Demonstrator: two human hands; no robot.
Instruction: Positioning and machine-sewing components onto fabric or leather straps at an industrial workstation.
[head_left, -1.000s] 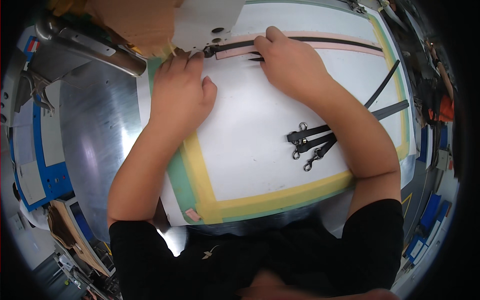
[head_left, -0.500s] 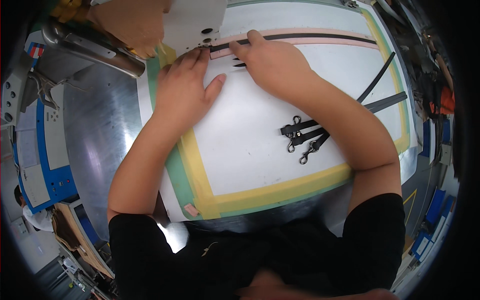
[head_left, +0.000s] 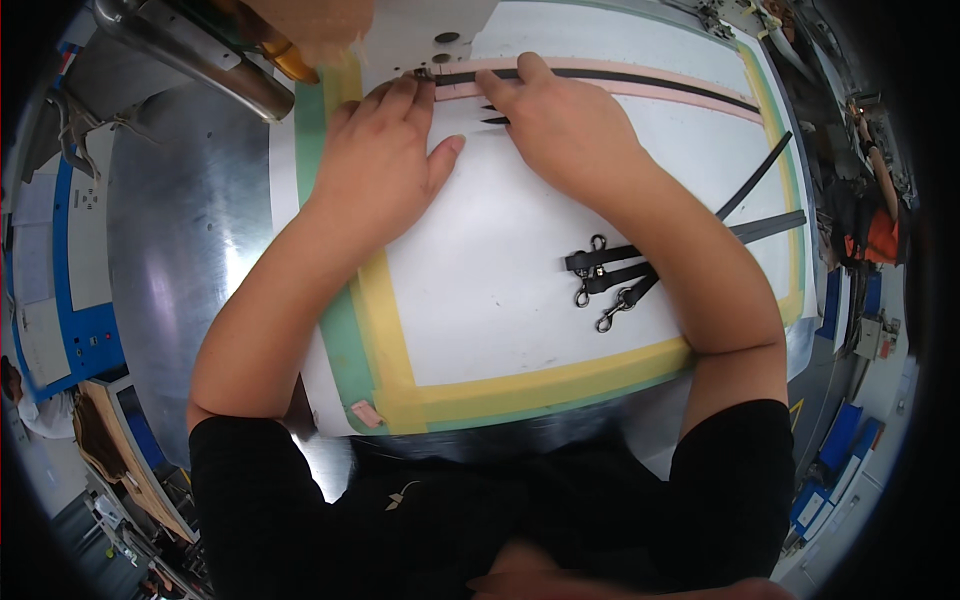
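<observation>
Head view: white board [head_left: 520, 300], yellow-green border, on metal table [head_left: 190, 230].

Three black straps with metal snap hooks [head_left: 605, 280] at centre right, bare metal tabletop [head_left: 190, 230] at left, blue control panel [head_left: 75, 260] at far left, shiny metal cylinder [head_left: 200, 55] at upper left, blue bins [head_left: 830, 470] at lower right.

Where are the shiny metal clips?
In the head view, the metal clips lie on the white board, right of centre, on black straps beside the right forearm.
</observation>
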